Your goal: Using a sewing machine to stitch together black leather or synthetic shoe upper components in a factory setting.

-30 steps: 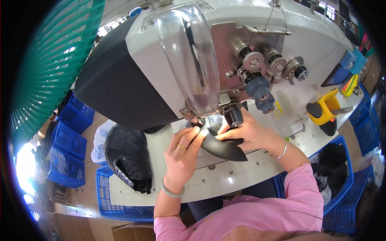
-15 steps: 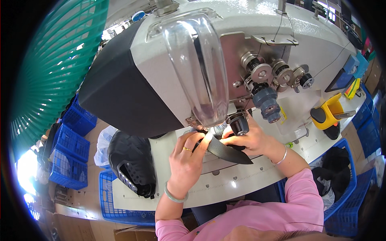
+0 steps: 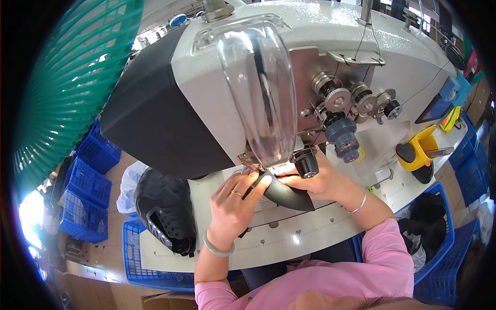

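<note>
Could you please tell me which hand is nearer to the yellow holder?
Right. The right hand is left of the yellow holder; the left hand is farther left, beyond the right hand.

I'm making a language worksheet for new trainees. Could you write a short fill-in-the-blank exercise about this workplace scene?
1. The left hand and the right hand are at a dark strip beneath part of a ____ machine.
2. The left hand wears a gold-coloured ____.
3. A black shoe piece lies on the table, to the ____ of the left hand.
4. The shirt is ____.

Missing words: sewing; ring; left; pink.
</note>
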{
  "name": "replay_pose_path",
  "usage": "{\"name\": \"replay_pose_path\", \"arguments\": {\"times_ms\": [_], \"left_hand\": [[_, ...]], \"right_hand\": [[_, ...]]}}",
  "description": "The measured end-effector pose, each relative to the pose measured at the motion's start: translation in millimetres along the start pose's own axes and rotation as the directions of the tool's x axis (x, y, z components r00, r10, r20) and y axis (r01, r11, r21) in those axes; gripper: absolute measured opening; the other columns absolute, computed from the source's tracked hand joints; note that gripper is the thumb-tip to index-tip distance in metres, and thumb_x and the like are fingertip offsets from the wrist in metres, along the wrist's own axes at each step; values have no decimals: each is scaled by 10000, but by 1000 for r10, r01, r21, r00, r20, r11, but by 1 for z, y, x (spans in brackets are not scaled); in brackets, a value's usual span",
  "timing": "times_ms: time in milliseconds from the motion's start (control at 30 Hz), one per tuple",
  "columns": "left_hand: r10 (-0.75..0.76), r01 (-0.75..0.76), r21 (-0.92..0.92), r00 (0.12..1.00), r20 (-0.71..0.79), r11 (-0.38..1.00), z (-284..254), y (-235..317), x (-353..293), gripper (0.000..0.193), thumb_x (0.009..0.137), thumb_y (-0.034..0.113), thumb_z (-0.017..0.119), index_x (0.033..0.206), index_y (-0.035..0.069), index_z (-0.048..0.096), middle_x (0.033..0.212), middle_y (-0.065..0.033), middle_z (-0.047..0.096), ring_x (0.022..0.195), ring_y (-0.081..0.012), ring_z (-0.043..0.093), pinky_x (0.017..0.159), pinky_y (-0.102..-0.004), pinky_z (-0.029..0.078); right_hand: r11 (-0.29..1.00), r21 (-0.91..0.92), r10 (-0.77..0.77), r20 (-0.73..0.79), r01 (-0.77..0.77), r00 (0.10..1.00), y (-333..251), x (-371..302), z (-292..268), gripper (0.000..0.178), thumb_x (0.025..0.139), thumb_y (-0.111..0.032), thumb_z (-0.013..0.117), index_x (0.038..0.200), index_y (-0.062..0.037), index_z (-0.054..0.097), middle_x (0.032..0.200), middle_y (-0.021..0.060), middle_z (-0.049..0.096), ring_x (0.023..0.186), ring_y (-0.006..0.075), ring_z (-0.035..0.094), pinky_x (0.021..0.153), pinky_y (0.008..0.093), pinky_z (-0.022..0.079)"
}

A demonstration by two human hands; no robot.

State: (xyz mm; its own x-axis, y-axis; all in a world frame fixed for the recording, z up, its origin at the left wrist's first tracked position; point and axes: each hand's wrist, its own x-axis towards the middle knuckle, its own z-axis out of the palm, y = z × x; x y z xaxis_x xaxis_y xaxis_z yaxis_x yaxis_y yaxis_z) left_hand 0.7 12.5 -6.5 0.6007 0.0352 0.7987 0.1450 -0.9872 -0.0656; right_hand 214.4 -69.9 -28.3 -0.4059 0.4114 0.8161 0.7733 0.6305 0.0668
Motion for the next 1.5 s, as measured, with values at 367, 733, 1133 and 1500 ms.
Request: {"name": "replay_pose_path", "arguments": {"times_ms": [367, 733, 1133, 1500], "left_hand": [[-284, 277, -131, 958, -40, 952, 6, 15, -4, 302, 650, -46, 716, 933, 60, 729, 883, -41, 632, 791, -239, 611, 652, -325, 517], [-229, 228, -33, 973, -23, 973, 5, 20, -3, 325, 655, -59, 688, 956, 62, 699, 963, -43, 608, 905, -236, 627, 694, -331, 543], [-92, 91, 53, 996, 7, 994, -4, 14, 3, 348, 638, -52, 668, 971, 45, 700, 927, -75, 638, 847, -254, 669, 689, -322, 559], [-211, 218, 53, 971, -116, 974, 9, 22, -3, 269, 663, -8, 717, 923, 59, 719, 913, -46, 672, 829, -222, 653, 642, -331, 507]], "right_hand": [[977, -53, 213, 139, -208, 967, -16, 2, -10, 347, 726, -142, 755, 1066, -147, 689, 1062, -1, 645, 895, 248, 597, 868, 446, 406], [989, -56, 137, 69, -134, 988, -16, 7, -10, 287, 752, -81, 685, 1034, -72, 632, 991, 57, 538, 906, 254, 530, 725, 404, 447], [938, -346, 27, 153, 28, 988, -30, 3, -5, 291, 653, -145, 645, 922, -36, 671, 1001, 66, 558, 995, 265, 496, 722, 447, 421], [924, -371, 166, 179, -89, 970, -41, -3, -1, 434, 637, -152, 666, 1070, -134, 683, 1164, 36, 580, 986, 176, 574, 794, 483, 336]]}}
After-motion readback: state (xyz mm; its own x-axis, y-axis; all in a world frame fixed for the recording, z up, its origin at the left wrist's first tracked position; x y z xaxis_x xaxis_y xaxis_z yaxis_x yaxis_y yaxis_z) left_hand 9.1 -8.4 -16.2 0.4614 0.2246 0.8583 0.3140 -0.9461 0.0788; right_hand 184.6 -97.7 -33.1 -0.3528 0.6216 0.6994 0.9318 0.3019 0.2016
